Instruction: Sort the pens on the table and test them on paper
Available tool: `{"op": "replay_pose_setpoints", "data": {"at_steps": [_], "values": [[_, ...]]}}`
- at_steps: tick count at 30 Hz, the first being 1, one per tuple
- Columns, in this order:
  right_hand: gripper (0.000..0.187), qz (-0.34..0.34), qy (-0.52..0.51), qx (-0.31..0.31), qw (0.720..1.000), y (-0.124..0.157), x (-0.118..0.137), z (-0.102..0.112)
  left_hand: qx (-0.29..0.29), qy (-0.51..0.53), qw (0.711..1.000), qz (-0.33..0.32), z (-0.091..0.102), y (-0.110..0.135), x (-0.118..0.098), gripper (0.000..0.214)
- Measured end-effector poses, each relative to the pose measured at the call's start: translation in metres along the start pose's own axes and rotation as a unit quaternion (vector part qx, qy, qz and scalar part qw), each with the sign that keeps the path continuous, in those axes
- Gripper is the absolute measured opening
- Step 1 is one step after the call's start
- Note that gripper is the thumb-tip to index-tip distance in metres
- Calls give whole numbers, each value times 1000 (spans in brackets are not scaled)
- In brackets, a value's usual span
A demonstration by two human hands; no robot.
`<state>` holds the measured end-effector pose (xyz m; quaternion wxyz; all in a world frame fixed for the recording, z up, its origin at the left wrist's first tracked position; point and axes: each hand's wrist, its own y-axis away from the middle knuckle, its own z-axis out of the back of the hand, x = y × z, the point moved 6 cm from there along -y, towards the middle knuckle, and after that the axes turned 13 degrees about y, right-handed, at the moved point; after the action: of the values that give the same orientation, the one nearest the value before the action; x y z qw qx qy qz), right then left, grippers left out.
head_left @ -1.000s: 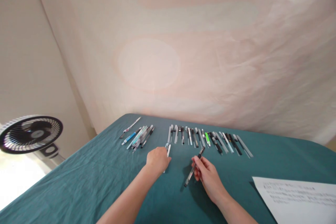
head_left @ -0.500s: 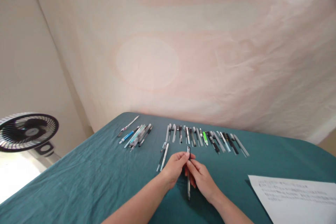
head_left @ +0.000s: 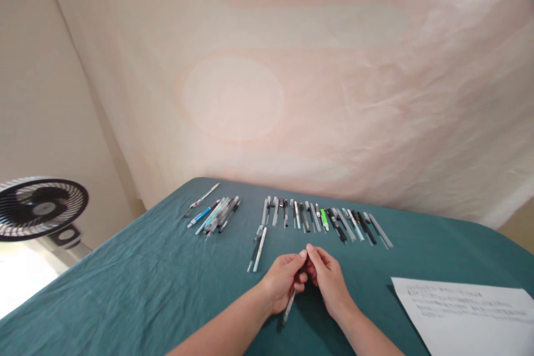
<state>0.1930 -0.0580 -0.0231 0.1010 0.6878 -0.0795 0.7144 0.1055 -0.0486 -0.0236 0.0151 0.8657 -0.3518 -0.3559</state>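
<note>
A slim pen (head_left: 288, 310) with a clear barrel slants between my hands, its lower end pointing down toward me. My left hand (head_left: 282, 282) is closed around its middle, thumb on top. At the pen's upper, dark end, the thumb and fingers of my right hand (head_left: 330, 279) pinch together; the fingers hide most of that end. Just beyond my left hand two pens lie side by side on the cloth, a white pen (head_left: 260, 250) and a dark, clear-capped pen (head_left: 253, 253).
A row of several pens (head_left: 297, 216) runs across the green tablecloth (head_left: 167, 289), one a bright green pen (head_left: 324, 219). Further left lies a heap of pens (head_left: 221, 216) beside a blue pen (head_left: 203, 214). A printed paper sheet (head_left: 471, 317) is at right, a fan (head_left: 44, 208) at far left.
The pen has tilted from nearly upright to a slant, its lower end swinging left. My right hand has shifted slightly right and up, and my left fingers now wrap the barrel.
</note>
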Motion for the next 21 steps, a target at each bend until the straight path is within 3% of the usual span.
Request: {"op": "replay_pose_setpoints", "data": {"at_steps": [8, 21], "values": [[33, -30, -17, -3, 999, -1, -5, -1, 13, -37, 999, -4, 0, 1, -2, 35], [33, -1, 18, -17, 1000, -4, 0, 3, -20, -124, 992, 31, 2, 1, 4, 36]]}}
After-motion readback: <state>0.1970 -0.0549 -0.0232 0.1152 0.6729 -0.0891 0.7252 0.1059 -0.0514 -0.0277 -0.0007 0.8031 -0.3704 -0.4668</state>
